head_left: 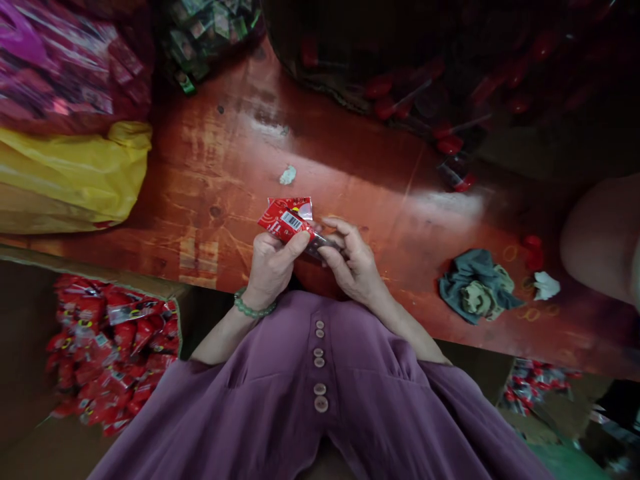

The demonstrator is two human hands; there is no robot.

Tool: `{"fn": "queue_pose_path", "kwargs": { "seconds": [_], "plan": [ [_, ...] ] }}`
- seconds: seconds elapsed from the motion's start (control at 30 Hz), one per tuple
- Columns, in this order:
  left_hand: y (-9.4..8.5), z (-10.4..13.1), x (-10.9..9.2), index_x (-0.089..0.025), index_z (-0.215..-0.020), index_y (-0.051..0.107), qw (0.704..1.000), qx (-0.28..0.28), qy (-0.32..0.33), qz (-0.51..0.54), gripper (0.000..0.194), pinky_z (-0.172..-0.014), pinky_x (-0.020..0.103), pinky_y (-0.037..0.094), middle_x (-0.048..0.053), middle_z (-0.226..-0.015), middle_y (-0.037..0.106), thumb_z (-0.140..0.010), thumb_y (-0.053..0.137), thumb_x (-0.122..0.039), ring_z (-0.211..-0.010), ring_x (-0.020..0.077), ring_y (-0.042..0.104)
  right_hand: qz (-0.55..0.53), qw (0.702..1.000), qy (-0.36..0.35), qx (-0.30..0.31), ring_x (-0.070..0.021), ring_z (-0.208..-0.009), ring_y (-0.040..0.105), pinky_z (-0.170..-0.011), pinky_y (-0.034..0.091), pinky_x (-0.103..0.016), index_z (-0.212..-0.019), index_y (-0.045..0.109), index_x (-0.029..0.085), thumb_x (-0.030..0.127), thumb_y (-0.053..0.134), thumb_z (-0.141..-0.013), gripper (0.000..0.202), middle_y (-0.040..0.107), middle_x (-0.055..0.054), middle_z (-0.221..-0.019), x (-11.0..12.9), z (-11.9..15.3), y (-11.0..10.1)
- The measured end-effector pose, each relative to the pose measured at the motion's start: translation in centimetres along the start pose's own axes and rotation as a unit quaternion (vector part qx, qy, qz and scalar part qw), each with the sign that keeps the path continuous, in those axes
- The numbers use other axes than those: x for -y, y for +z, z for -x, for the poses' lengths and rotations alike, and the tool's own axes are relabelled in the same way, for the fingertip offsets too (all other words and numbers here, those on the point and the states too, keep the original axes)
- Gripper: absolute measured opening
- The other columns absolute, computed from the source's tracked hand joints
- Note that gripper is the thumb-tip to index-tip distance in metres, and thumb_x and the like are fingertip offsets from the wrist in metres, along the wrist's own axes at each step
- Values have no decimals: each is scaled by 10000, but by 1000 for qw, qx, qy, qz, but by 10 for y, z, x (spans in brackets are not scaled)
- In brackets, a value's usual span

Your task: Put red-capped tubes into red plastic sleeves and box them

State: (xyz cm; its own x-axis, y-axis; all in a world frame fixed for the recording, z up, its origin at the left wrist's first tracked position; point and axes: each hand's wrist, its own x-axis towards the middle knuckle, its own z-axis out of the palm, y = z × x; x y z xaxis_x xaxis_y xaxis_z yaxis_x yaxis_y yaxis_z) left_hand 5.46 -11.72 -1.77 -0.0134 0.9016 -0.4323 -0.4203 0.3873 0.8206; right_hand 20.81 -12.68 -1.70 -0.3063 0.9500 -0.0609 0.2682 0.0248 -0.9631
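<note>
Red packet (280, 225), head view: located over the near part of the red table (240, 167), in front of the purple garment (280, 373), between both hands. The left hand (273, 260) is clamped on its printed part, thumb laid on top near the barcode (291, 220); the fingers beneath are hidden. The right hand (356, 261) is at the dark, see-through end (316, 248), thumb and fingers curved about it; whether they grip or merely touch cannot be told.

Handling, as judged: light, easily borne by one hand. The printed wrapping appears to be thin, glossy film, hence pliable, prone to creasing and somewhat slippery. The dark end is probably firmer; contents not identifiable. Fragility undetermined, though a hard pinch could crumple or split the film. Recommended hold: thumb above and fingers below on the printed part, with the other hand steadying the dark end.
</note>
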Motion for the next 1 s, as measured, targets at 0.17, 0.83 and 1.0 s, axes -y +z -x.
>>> {"fn": "queue_pose_path", "kwargs": {
  "seconds": [0.17,0.83,1.0],
  "plan": [
    [6,-1,5,-205,-729,742,998,-55,-2,-4,370,-714,251,553,-17,-735,743,-603,886,-521,-658,110,651,93,995,-29,-12,-221,-1115,664,-983,571,-407,-1340,488,266,456,406,-1034,369,657,-104,-1240,-1,-2,6],
    [2,6,0,-223,-758,761,998,-45,-23,39,358,-799,262,552,-23,-770,764,-531,942,-432,-707,112,671,60,996,-55,-39,-205,-1132,677,-1006,571,-401,-1313,558,231,300,575,-972,348,682,-103,-1282,1,9,0],
    [5,11,4,-213,-790,777,999,1,-20,38,333,-785,287,570,4,-781,772,-614,901,-467,-704,131,686,-36,999,25,-24,-157,-896,707,-875,623,-354,-1348,520,239,374,603,-955,424,709,-60,-1094,4,10,1]
  ]
}}
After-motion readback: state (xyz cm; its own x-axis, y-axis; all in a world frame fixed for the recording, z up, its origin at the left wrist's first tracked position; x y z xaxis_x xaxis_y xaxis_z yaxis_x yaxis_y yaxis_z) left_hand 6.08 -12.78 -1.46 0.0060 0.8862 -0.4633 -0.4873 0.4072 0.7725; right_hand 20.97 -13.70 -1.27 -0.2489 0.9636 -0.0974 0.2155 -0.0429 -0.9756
